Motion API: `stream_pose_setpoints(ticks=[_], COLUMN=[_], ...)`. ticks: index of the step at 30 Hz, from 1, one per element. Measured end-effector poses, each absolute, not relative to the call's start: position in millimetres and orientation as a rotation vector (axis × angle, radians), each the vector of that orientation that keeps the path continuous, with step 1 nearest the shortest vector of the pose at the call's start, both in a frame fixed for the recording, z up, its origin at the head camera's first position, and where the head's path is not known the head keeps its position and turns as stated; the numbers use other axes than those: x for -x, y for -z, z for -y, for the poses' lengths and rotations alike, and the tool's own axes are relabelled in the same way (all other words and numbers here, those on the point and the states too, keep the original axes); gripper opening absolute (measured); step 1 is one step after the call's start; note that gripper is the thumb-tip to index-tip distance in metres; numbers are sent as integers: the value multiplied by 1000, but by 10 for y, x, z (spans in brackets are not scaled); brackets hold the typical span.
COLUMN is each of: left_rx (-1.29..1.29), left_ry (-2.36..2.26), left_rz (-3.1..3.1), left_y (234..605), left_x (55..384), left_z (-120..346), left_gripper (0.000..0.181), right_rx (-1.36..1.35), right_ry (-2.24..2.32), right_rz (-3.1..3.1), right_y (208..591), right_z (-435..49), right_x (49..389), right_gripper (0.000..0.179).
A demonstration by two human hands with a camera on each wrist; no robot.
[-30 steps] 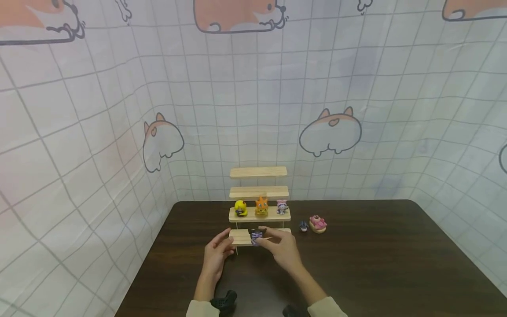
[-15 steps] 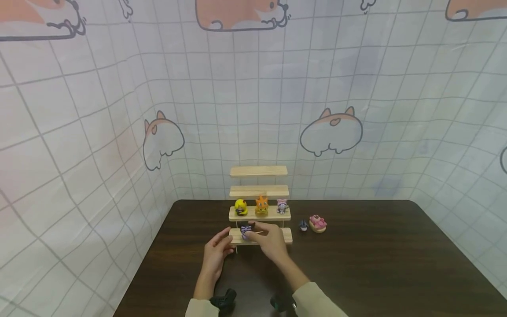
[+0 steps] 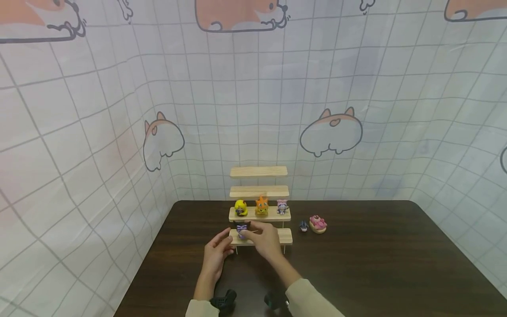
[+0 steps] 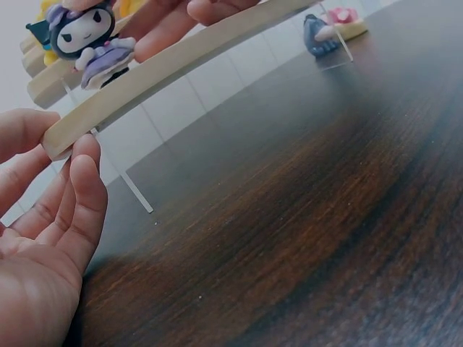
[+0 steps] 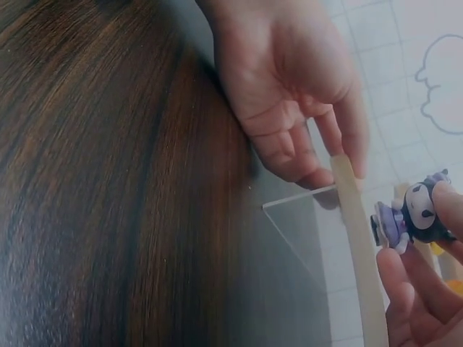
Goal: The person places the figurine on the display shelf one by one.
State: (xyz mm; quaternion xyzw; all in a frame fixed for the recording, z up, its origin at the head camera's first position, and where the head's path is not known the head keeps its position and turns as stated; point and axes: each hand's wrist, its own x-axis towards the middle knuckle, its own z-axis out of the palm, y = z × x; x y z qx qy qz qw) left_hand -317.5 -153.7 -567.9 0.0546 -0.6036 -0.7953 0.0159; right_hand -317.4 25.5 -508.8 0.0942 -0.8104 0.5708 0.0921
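Observation:
My right hand pinches a figurine with a black hood and purple dress at the left end of the lowest wooden board of a stepped display stand. In the left wrist view the figurine stands upright, its base right at the board's top. The right wrist view shows my right thumb against the figurine's head and fingers behind it. My left hand grips the left end of that same board, thumb above and fingers below.
On the board above stand a yellow figurine, an orange one and a pink-and-grey one. Two higher boards rise behind. A small dark blue figurine and a pink one rest on the dark table, right of the stand.
My right hand has moved left along the lowest board with the black and purple figurine, from near its middle to its left end. My left hand has kept its place.

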Motion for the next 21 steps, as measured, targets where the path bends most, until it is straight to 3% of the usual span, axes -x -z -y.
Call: stream_pose_setpoints(ticks=[21], left_rx=[-168], left_ry=[2452], left_rz=[1887], left_y=[5675], left_x=[3171], left_z=[1532], left_gripper=[47], right_rx=[-261], right_ry=[-1542], right_rz=[2459], right_y=[5117], right_z=[-182], right_x=[3217], right_gripper=[35])
